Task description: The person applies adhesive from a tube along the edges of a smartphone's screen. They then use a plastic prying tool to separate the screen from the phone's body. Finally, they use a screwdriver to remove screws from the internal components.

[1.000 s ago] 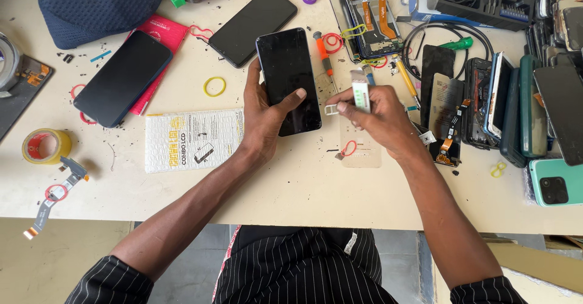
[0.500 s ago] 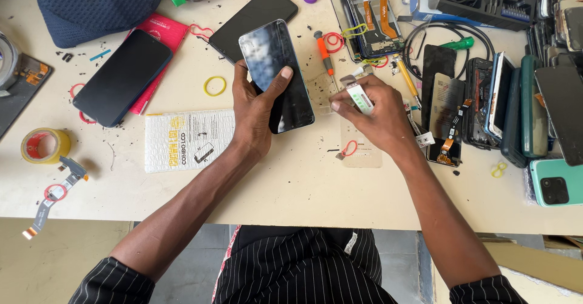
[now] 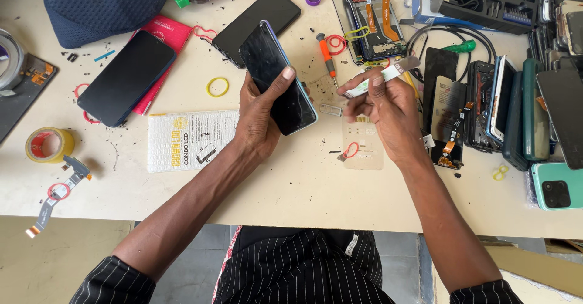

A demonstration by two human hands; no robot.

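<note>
My left hand [image 3: 262, 113] grips a black smartphone [image 3: 277, 76] with a dark cracked-looking screen, tilted with its top toward the upper left, thumb resting on the glass. My right hand [image 3: 385, 107] pinches a thin flat metal pry tool [image 3: 388, 73] with a white and green handle, held just right of the phone's edge and not touching it. A small metal card tray [image 3: 331, 108] lies on the table between the two hands. Under my right hand sits a clear plastic card [image 3: 362, 149] with a red loop on it.
Two more dark phones [image 3: 124, 76] [image 3: 258, 19], an orange screwdriver [image 3: 328, 55], an opened phone frame [image 3: 370, 19], a yellow rubber band [image 3: 217, 87], a white padded pouch [image 3: 188, 139], tape rolls [image 3: 48, 144] and a stack of phones [image 3: 534, 110] at the right crowd the white table [image 3: 291, 189].
My left hand has swung the phone's top toward the left. My right hand has moved right and away from the phone's edge, raising the pry tool.
</note>
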